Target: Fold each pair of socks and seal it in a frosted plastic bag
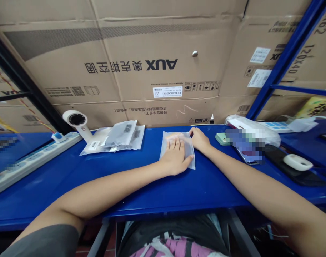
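Observation:
A frosted translucent plastic bag (189, 147) lies on the blue table (130, 182), straight in front of me. My left hand (176, 156) rests flat on it, palm down and fingers spread. At the bag's upper right corner is my right hand (200, 140), its fingers closed in a pinch on the edge. Something pale shows through the plastic above my left fingertips, but I cannot make out what it is.
Several similar packed bags (121, 135) lie at the left beside a white scanner-like device (75, 119) and a long power strip (34, 162). To the right are a phone (243, 146), a white mouse (297, 162) and a plastic-wrapped roll (254, 128). Cardboard (130, 43) stands behind.

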A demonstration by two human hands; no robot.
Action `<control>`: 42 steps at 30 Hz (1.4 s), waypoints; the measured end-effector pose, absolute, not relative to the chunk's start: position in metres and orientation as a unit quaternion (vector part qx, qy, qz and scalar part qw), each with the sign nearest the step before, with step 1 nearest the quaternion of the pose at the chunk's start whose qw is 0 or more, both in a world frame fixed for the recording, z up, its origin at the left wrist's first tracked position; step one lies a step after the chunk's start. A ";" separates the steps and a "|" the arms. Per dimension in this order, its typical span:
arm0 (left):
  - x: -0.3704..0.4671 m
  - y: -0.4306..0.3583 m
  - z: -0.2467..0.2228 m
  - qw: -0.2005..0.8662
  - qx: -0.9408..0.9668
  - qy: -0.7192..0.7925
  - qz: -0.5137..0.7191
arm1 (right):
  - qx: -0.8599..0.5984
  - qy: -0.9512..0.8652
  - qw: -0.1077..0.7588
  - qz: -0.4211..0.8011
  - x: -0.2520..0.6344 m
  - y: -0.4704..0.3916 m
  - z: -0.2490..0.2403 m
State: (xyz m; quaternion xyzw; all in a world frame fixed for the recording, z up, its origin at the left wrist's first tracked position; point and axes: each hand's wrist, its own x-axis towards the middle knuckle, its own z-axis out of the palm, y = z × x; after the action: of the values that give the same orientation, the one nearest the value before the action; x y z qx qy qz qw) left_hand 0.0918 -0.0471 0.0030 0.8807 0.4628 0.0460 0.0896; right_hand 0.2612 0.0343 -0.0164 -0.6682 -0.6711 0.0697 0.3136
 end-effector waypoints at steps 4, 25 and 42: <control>0.093 -0.051 0.004 0.075 0.884 0.459 0.039 | -0.612 -0.711 0.342 0.058 0.261 0.041 -0.024; 0.064 0.026 0.010 0.346 0.645 0.505 0.458 | -0.531 -0.666 0.429 0.302 0.279 0.042 0.001; 0.063 0.023 -0.008 0.665 0.448 0.332 0.496 | -0.475 -0.549 0.458 0.513 0.259 0.019 0.007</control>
State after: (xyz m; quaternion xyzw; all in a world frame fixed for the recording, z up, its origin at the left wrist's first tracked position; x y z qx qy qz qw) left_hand 0.0634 0.0226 -0.0081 0.4484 0.3323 0.4958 0.6654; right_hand 0.2592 0.0194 0.0073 -0.4755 -0.5493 0.5125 0.4578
